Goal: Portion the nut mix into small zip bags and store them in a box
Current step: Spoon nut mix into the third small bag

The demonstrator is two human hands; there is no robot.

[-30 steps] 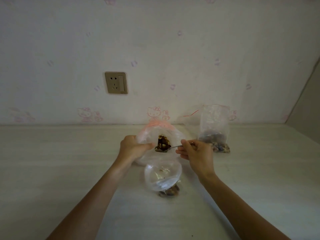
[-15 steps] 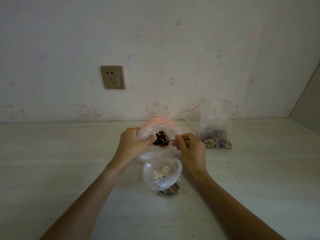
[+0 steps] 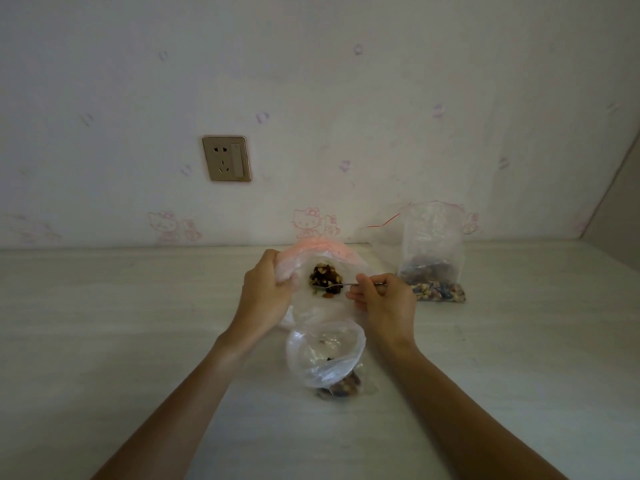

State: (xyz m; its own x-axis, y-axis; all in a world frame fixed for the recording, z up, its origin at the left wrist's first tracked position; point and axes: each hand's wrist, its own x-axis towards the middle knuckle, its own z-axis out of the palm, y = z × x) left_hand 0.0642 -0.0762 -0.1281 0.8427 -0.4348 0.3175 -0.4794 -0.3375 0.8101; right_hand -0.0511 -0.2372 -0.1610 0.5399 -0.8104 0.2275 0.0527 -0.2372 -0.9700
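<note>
My left hand (image 3: 265,296) grips the left rim of a large clear bag with a pink top edge (image 3: 323,249), holding its mouth wide. Dark nut mix (image 3: 323,277) lies inside it. My right hand (image 3: 386,301) pinches a thin metal spoon (image 3: 341,285) whose bowl sits in the nut mix. Just in front of both hands a small clear zip bag (image 3: 327,355) stands with its mouth wide, a few nuts at its bottom.
A filled zip bag (image 3: 433,258) with a red seal line stands upright at the back right near the wall. A wall socket (image 3: 227,158) is on the patterned wall. The pale tabletop (image 3: 121,323) spreads left and right; a side wall rises at far right.
The spoon's bowl has gone from the bag's mouth down into the nut mix. My right hand shifted slightly right; my left hand keeps its grip on the rim.
</note>
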